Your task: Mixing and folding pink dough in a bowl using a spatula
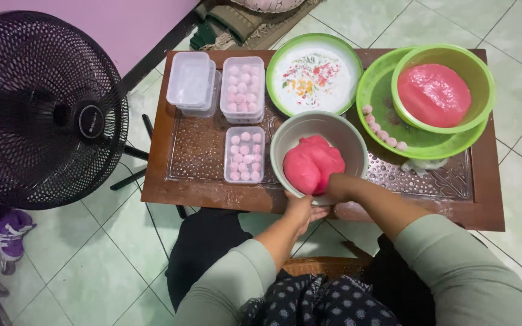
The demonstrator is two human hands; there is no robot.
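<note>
Fan: a black standing fan (43,111) fills the left side, on the tiled floor beside the table, well apart from both hands.
Table: a low brown wooden table (179,193) with a patterned glass top carries everything else.
Green basins: a wide green basin (388,84) at the right rear holds a row of small pink balls (382,130) along its near wall; a smaller green bowl (478,72) sits inside it with a smooth slab of red dough (434,93).
Plate: a round green-rimmed white plate (314,75) with coloured sprinkles stands behind the grey bowl, just beside the wide basin.
Grey bowl: a grey bowl (309,130) at the near edge, middle of the table, holds the pink dough lump (312,164).
Tubs: clear plastic tubs at the left rear, one stack empty (191,81), one stack filled with pale pink balls (243,87); a single filled tub (244,154) lies just left of the grey bowl.
Right hand: the right hand (339,186) reaches over the bowl's near rim, fingers closed on the dough lump's lower edge.
Left hand: the left hand (302,210) is at the bowl's near underside, touching it; its fingers are hidden, so I cannot tell their grip.
In the way: nothing lies between hands and bowl.
Shoes: small purple shoes (7,232) on the floor, far left.
</note>
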